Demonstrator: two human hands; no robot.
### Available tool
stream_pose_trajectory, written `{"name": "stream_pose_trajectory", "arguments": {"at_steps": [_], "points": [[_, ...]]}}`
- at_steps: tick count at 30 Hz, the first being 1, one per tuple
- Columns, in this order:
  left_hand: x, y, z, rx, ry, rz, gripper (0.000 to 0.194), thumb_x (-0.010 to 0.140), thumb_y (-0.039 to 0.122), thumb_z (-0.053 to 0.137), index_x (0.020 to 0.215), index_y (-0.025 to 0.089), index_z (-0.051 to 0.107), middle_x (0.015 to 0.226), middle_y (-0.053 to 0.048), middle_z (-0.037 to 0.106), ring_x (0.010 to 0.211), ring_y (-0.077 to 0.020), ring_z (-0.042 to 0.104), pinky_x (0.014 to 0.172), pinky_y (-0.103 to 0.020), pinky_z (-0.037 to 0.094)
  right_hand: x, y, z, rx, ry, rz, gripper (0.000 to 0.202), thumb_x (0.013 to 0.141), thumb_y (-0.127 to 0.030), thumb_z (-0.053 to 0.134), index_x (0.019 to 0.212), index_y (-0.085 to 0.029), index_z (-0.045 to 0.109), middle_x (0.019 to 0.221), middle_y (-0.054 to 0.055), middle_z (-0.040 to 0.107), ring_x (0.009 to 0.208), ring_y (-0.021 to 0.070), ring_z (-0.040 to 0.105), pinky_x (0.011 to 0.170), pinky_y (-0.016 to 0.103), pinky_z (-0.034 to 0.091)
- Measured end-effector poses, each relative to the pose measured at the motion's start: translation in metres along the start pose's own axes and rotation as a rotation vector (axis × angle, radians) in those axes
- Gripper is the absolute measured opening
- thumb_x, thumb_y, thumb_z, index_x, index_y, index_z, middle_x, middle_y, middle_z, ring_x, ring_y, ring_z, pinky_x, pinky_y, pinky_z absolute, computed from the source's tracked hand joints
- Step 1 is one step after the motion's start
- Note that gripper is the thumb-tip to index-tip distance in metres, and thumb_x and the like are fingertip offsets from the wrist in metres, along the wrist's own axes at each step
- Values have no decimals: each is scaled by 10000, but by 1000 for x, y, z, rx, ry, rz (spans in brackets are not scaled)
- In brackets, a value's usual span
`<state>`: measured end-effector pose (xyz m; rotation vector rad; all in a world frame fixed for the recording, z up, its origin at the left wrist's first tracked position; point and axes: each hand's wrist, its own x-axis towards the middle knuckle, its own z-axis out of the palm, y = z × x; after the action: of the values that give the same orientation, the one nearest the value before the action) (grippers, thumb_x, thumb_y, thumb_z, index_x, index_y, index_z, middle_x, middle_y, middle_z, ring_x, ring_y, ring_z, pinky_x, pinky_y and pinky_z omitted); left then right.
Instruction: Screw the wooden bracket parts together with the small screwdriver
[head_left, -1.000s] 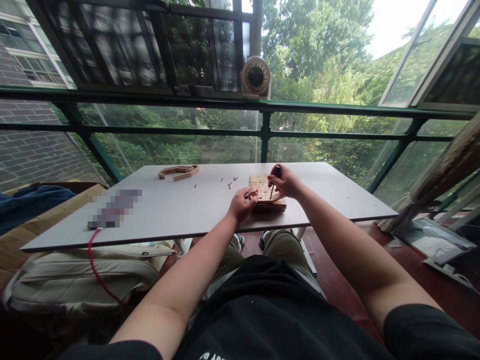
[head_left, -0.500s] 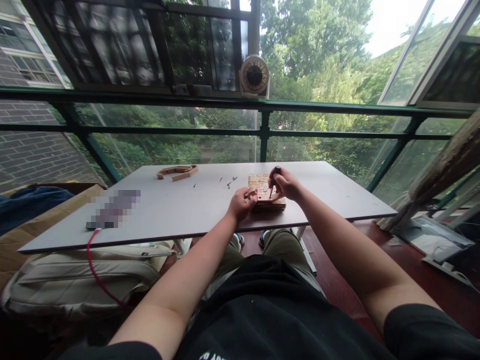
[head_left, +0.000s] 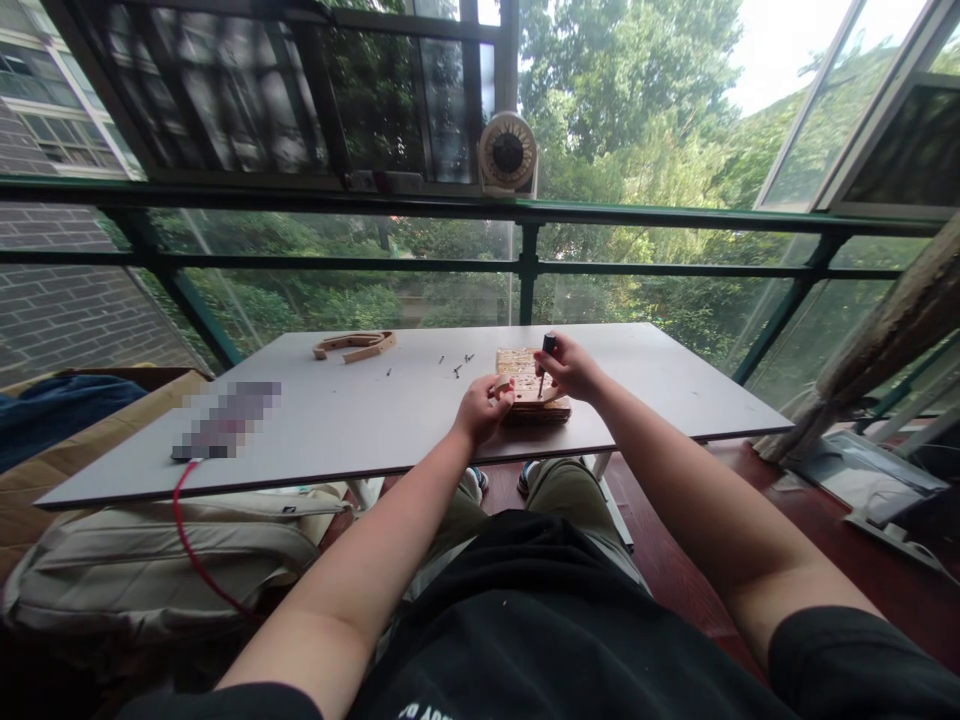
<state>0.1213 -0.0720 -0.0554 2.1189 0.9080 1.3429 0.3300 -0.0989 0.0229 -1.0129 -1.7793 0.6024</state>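
My right hand [head_left: 570, 368] is wrapped round a screwdriver [head_left: 550, 344] with a black handle. Its shaft points down, the tip at a light wooden piece [head_left: 529, 396] with a dark hole in it. That piece lies on a block of rough wooden boards [head_left: 519, 360] near the table's front edge. On the left side, my left hand [head_left: 484, 405] is closed on the curved end of the wooden piece, thumb and fingers pinching it. Several screws [head_left: 459, 369] lie on the table beyond my left hand.
Curved wooden parts [head_left: 355, 346] lie at the back left of the white table [head_left: 360, 420]. A blurred-out device [head_left: 229, 420] with a red cable [head_left: 180, 510] lies at the left. A fan [head_left: 508, 153] stands by the window rail. Below the table is a beige bag [head_left: 165, 555].
The screwdriver's handle has shifted slightly to the left and my right hand's fingers have changed position on it. My left hand stays in place.
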Motion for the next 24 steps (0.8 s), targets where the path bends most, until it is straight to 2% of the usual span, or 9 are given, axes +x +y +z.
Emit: {"name": "stream_pose_trajectory", "arguments": {"at_steps": [7,10,13,19,22,24], "points": [[0,0,0,11,3,-22,257,840,388,596,951,178,693,1002,-64,737,892,-205,683,856,-325,558,-1,-3,0,-34,12,27,263,910,-463,555,908,-209,489,717,-3,632,602,119,546,522,255,463],[0,-1,0,-1,0,-24,250,844,390,599,941,178,690,1034,-72,739,938,-215,688,877,-329,555,-1,-4,-2,53,-1,43,250,888,-398,573,1027,-201,510,794,-1,672,540,90,504,495,245,462],[0,-2,1,-27,-3,-22,247,848,387,599,939,173,685,1039,-75,737,925,-210,689,876,-327,556,-2,-3,-3,140,-14,55,348,851,-324,596,1153,-206,470,809,-20,688,479,74,469,465,238,444],[0,-1,1,-17,-9,-13,252,854,385,592,948,170,682,977,-67,731,889,-204,681,861,-324,553,-2,-3,-3,99,-22,51,206,857,-331,607,959,-208,476,701,-31,645,463,84,488,440,236,416],[0,-3,0,21,-6,6,257,847,390,623,972,174,681,998,-73,727,933,-218,680,903,-351,549,-1,-3,-2,62,-17,38,203,870,-361,607,911,-208,481,706,-19,640,492,87,502,455,236,425],[-1,-5,0,72,2,17,325,806,415,690,1024,176,670,1045,-86,719,988,-240,673,943,-383,541,-1,-2,-2,51,-7,28,208,877,-376,604,904,-209,482,708,-13,641,515,91,510,474,237,432]]}}
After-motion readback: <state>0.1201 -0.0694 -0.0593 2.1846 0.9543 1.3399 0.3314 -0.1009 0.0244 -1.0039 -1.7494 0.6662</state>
